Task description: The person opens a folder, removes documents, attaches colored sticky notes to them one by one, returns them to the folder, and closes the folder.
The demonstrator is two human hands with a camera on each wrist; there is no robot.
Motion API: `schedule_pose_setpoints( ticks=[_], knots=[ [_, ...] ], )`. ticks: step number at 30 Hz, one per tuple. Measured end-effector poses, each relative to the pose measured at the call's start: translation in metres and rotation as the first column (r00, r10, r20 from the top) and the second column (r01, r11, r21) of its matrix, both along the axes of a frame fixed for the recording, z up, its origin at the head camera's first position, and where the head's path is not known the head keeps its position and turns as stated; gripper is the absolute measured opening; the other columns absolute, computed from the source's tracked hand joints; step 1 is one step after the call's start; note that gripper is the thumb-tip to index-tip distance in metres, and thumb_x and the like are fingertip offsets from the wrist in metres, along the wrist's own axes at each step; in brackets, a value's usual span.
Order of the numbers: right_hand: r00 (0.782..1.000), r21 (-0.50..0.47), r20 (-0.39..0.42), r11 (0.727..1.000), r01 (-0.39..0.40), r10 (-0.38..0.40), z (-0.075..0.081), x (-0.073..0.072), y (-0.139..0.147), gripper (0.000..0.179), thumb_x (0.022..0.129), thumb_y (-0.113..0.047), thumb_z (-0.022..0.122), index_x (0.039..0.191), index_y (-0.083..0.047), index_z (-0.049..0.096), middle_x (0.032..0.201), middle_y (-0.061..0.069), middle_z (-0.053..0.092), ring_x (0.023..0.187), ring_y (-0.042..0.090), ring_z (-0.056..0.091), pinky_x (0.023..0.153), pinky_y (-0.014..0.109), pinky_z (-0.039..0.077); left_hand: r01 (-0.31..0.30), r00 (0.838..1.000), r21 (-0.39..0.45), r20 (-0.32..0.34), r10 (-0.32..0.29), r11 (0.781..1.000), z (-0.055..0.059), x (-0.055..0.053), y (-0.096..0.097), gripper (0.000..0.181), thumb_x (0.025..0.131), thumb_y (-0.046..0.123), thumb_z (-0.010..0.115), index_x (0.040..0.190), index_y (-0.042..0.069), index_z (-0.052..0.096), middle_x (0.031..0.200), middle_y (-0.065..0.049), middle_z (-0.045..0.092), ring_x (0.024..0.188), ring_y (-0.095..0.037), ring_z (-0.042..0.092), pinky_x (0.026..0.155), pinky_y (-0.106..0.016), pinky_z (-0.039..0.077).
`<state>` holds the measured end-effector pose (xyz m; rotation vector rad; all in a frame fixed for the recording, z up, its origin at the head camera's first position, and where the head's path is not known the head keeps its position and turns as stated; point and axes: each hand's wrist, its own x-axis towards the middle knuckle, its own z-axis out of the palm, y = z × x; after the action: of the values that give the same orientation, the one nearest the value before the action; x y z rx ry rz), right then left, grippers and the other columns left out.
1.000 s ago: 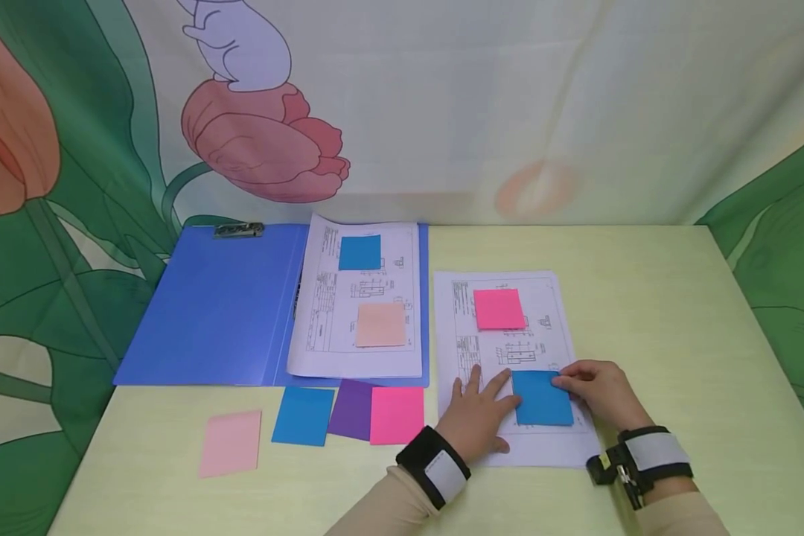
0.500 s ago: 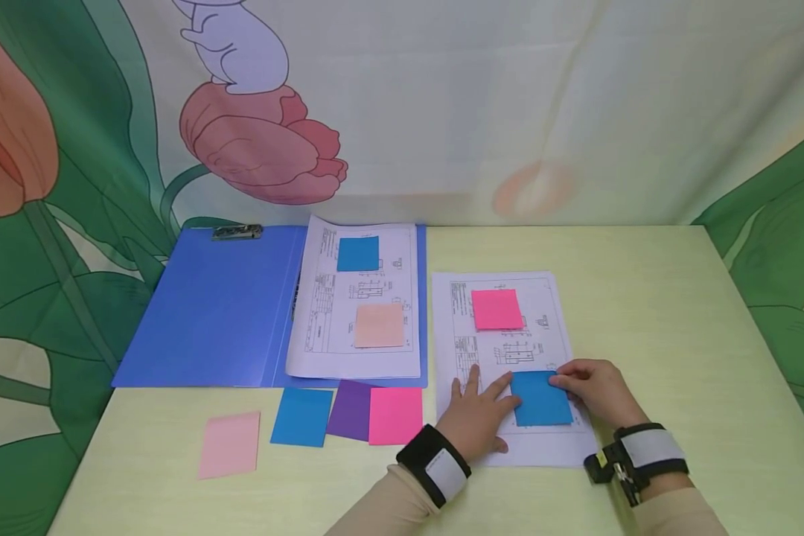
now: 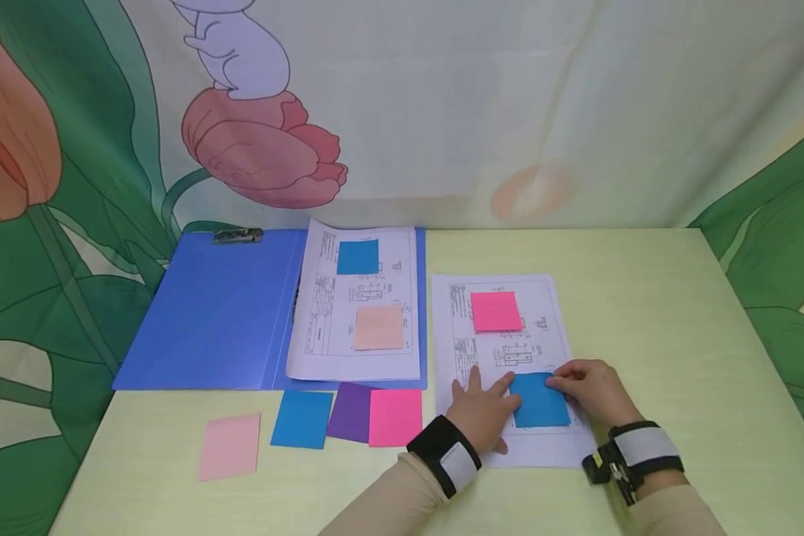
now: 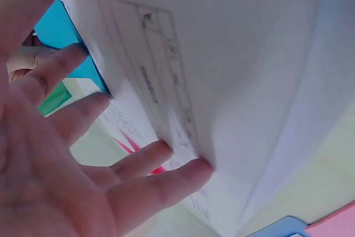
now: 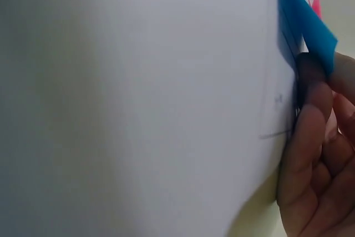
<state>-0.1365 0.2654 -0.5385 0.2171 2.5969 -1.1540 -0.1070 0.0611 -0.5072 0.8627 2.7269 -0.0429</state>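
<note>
A blue sticky note (image 3: 539,402) lies on the lower part of a printed drawing sheet (image 3: 455,357). My right hand (image 3: 596,388) pinches its upper right edge between thumb and finger. In the right wrist view that edge of the blue sticky note (image 5: 310,26) is raised off the paper. My left hand (image 3: 482,409) is spread on the sheet, with fingertips at the note's left edge. Seen from the left wrist, the fingers (image 4: 166,184) are spread and touch the paper. Higher on the same sheet sits a bright pink sticky note (image 3: 496,311).
Left of the sheet lies an opened blue folder (image 3: 208,313) with a metal clip (image 3: 237,235). Its paper stack (image 3: 335,357) bears a blue note (image 3: 358,257) and a peach note (image 3: 378,327). In front lie pale pink (image 3: 229,447), blue (image 3: 301,419), purple (image 3: 351,413) and pink notes (image 3: 396,418).
Both hands keep their places on the sheet and the blue sticky note. The head view has tilted slightly, and the left forearm has shifted a little.
</note>
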Motion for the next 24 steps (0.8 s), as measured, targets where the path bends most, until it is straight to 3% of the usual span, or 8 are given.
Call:
schedule_pose_setpoints(
  ticks=[8, 16, 20, 24],
  knots=[
    [0.999, 0.08, 0.038, 0.996, -0.04, 0.037, 0.005, 0.0, -0.011, 0.023, 0.084, -0.022, 0.068, 0.086, 0.0, 0.063, 0.07, 0.006, 0.056, 0.065, 0.02, 0.051, 0.055, 0.027, 0.042, -0.012, 1.0, -0.043, 0.008, 0.013, 0.999, -0.005, 0.003, 0.002, 0.082, 0.064, 0.052, 0.075, 0.138, 0.036, 0.042, 0.145, 0.009, 0.036, 0.125, -0.039, 0.036, 0.091, -0.054, 0.041],
    [0.987, 0.175, 0.149, 0.98, -0.089, 0.063, 0.007, -0.023, -0.016, 0.045, 0.073, -0.044, 0.075, 0.065, -0.005, 0.056, 0.053, 0.003, 0.044, 0.05, 0.017, 0.045, 0.045, 0.025, 0.033, -0.024, 1.0, -0.049, 0.016, 0.024, 0.998, -0.004, 0.0, 0.002, 0.08, 0.066, 0.052, 0.075, 0.138, 0.035, 0.043, 0.146, 0.008, 0.034, 0.125, -0.039, 0.035, 0.092, -0.054, 0.04],
    [0.967, 0.202, 0.243, 0.971, -0.132, 0.08, 0.014, -0.029, -0.001, 0.05, 0.072, -0.053, 0.072, 0.065, -0.004, 0.062, 0.05, 0.003, 0.048, 0.046, 0.015, 0.047, 0.044, 0.024, 0.032, -0.032, 0.999, -0.041, 0.028, 0.033, 0.999, -0.003, -0.004, 0.004, 0.08, 0.067, 0.051, 0.075, 0.138, 0.035, 0.043, 0.146, 0.008, 0.033, 0.125, -0.038, 0.034, 0.093, -0.053, 0.039],
    [0.937, 0.2, 0.343, 0.969, -0.143, 0.067, 0.021, -0.029, 0.016, 0.05, 0.08, -0.051, 0.066, 0.066, -0.003, 0.064, 0.051, 0.003, 0.052, 0.046, 0.014, 0.047, 0.044, 0.023, 0.031, -0.04, 0.999, -0.037, 0.035, 0.041, 0.999, -0.002, -0.004, 0.003, 0.081, 0.066, 0.049, 0.076, 0.138, 0.037, 0.042, 0.147, 0.01, 0.032, 0.126, -0.037, 0.033, 0.094, -0.053, 0.038]
  ],
)
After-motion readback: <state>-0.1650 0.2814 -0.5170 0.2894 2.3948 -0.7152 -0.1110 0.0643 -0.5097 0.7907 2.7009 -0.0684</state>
